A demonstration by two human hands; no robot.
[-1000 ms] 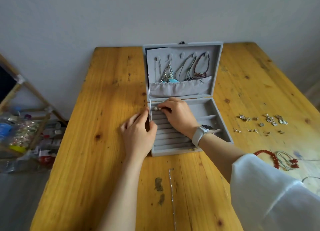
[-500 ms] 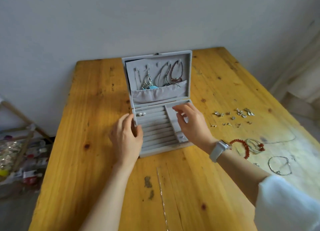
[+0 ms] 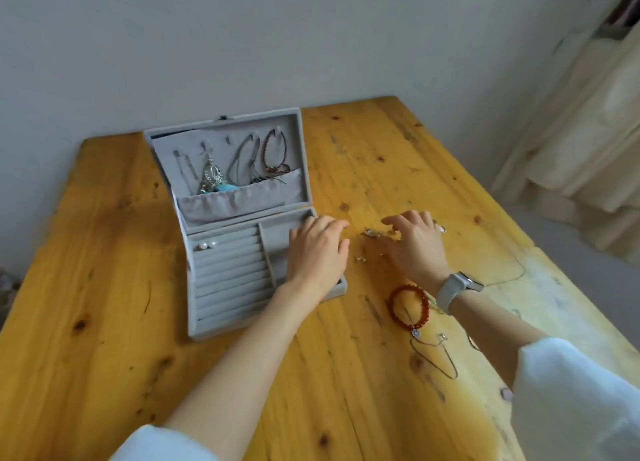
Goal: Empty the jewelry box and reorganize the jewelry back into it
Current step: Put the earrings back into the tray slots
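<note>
A grey jewelry box is shown open on the wooden tabletop, its lid upright at the far side; necklaces and cord bracelets are hung inside the lid above a fabric pocket; a pair of pearl earrings is lodged in the ring rolls at the box's far left corner. The left hand is laid over the box's right compartment, fingers loosely extended, nothing held. The right hand is spread palm-down just right of the box over small silver earrings, fingers relaxed; whether any piece is pinched cannot be told. A red bead bracelet and a thin chain are laid nearer the viewer, right of the box; a watch is worn on the right wrist.
</note>
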